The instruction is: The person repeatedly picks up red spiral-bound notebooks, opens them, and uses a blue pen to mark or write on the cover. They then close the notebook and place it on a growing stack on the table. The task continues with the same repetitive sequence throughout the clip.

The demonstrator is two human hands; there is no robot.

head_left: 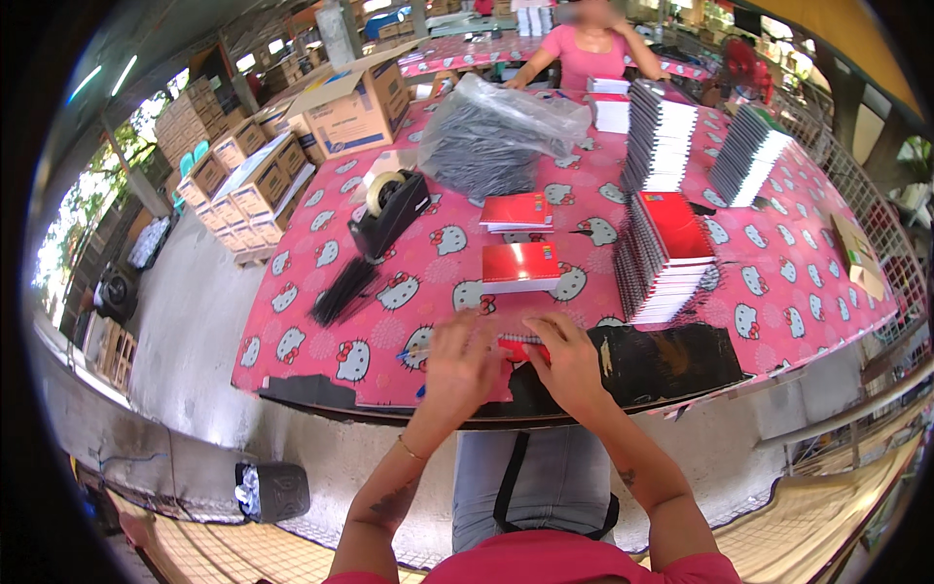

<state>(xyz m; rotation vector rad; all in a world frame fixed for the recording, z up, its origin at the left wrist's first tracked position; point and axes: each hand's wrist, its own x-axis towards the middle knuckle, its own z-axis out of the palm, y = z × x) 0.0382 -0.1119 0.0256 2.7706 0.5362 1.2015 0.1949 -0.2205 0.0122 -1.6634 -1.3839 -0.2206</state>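
Note:
At the table's near edge a small red spiral-bound notebook (514,347) lies between my hands, mostly hidden by them. My right hand (567,362) grips its right end, thumb and fingers around the bound edge. My left hand (461,358) is over its left side, the fingers smeared by motion. Just beyond, two low piles of red notebooks (520,263) sit one behind the other. A tall stack of red spiral notebooks (673,234) rises to the right. On the left, black binding strips (344,290) lie in a bundle near a black tape dispenser (391,212).
A clear plastic bag of dark strips (482,141) sits mid-table. Two tall notebook stacks (662,136) (749,154) stand at the far right. An open cardboard box (355,109) is at the far left corner. Across the table is a person in pink (589,54). Black sheeting (671,358) covers the near edge.

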